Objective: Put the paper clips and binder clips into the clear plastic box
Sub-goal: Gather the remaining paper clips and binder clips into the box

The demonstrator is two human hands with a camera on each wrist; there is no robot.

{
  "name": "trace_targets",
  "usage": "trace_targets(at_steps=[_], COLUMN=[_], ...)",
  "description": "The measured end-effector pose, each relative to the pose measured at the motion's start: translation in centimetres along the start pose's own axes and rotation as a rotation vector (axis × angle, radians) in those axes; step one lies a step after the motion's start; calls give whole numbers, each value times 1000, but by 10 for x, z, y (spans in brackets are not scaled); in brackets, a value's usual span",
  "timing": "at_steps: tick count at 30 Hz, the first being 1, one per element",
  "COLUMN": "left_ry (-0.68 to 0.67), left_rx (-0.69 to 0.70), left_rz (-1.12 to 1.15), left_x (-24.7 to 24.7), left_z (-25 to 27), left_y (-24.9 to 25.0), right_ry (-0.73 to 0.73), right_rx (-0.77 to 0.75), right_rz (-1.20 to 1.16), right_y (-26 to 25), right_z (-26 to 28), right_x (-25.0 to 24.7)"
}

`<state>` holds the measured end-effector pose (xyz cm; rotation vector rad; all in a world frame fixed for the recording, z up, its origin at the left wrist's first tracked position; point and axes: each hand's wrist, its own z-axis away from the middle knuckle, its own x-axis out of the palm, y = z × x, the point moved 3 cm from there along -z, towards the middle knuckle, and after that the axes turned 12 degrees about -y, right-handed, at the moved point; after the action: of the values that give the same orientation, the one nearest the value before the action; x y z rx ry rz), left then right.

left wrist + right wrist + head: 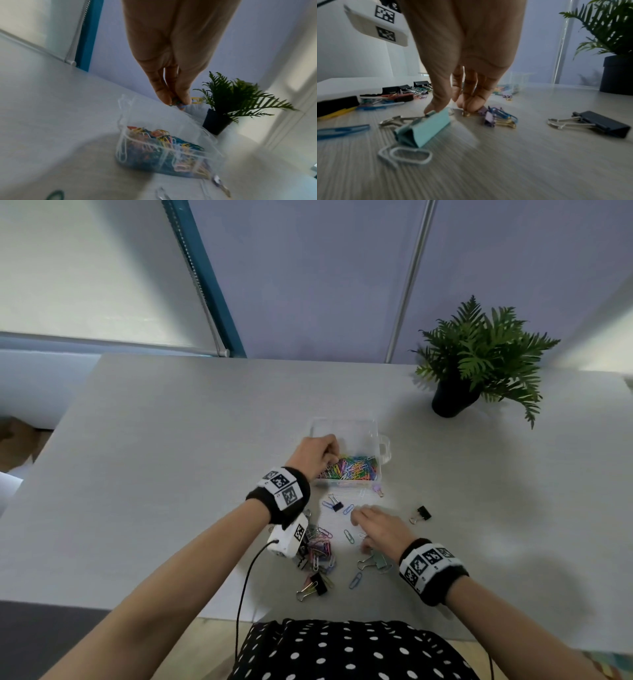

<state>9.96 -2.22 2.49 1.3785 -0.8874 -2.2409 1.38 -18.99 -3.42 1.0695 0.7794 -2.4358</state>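
The clear plastic box (371,428) (123,146) stands open mid-table, holding a heap of coloured paper clips (356,469). My left hand (333,459) (177,103) hovers over the box's left side and pinches a few paper clips (195,100) between thumb and fingertips. My right hand (359,530) (452,109) reaches down to the table nearer me. Its fingertips (471,106) touch a small purple binder clip (488,117), and its thumb rests against a teal binder clip (376,559) (423,128). Whether it pinches anything is not plain.
Loose clips lie in front of the box: a mixed pile (318,546), black binder clips (423,513) (317,583) and a white paper clip (409,155). A potted fern (452,398) stands at the back right. The table's front edge (342,616) is close to my body.
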Motion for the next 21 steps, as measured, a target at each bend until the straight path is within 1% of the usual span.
trace_targets(at_steps=[3, 5, 7, 9, 11, 13, 15, 16, 18, 21], left_ry=[0, -55, -115, -115, -54, -7, -55, -93, -131, -148], left_rx=[-65, -103, -127, -128, -69, 37, 135, 148, 102, -16], left_rz=[-67, -125, -156, -154, -167, -223, -308, -357, -388, -373], left_x=[-5, 0, 7, 11, 12, 15, 29, 40, 60, 71], left_z=[-13, -17, -17, -15, -10, -1, 10, 14, 20, 28], left_y=[-8, -12, -17, -18, -15, -5, 5, 6, 2, -8], right_ry=[21, 1, -9, -17, -21, -18, -2, 11, 30, 30], right_rx=[-25, -24, -21, -36, -48, -67, -58, -45, -17, -1], right_rz=[-24, -59, -23, 13, 23, 26, 37, 48, 69, 55], right_y=[1, 4, 3, 3, 3, 3, 1, 0, -2, -1], right_z=[-1, -1, 0, 2, 4, 3, 2, 0, -1, -4], right_x=[0, 1, 1, 2, 1, 0, -4, -6, -9, -11])
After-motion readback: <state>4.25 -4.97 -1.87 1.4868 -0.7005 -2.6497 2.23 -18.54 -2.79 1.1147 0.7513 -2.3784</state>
